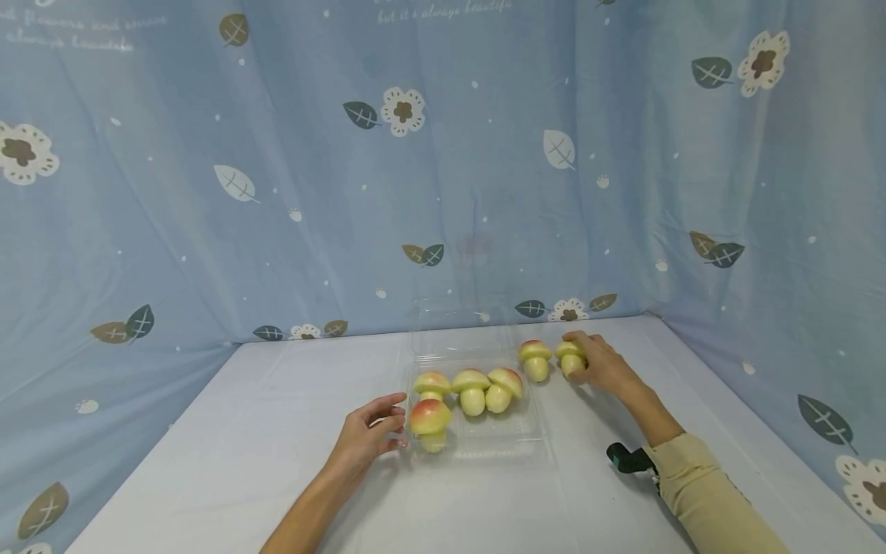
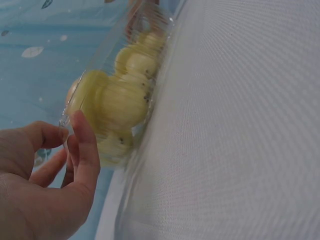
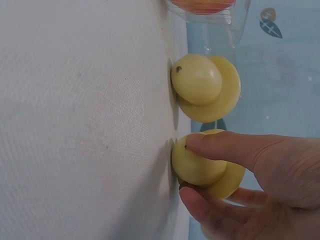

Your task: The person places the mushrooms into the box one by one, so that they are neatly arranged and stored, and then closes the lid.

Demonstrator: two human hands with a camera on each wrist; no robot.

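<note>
Blue curtain [image 1: 443, 185] backs a clear container [image 1: 498, 428] and loose mushroom [image 1: 536, 363] between the hands [image 1: 374, 427] [image 1: 604, 368].

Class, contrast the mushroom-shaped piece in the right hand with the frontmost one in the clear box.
The right hand grips the held piece outside the clear box; the front piece sits inside, ungripped. The front piece's cap shows red, while the held piece's visible cap looks yellowish. Both have rounded caps and pale stems.

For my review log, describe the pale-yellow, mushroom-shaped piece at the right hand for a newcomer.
On the white tabletop, find the open, clear plastic box. Outside it, to the right, the pale-yellow, mushroom-shaped piece is the rightmost of two. The bare right hand grips it; its left neighbour is untouched.
</note>
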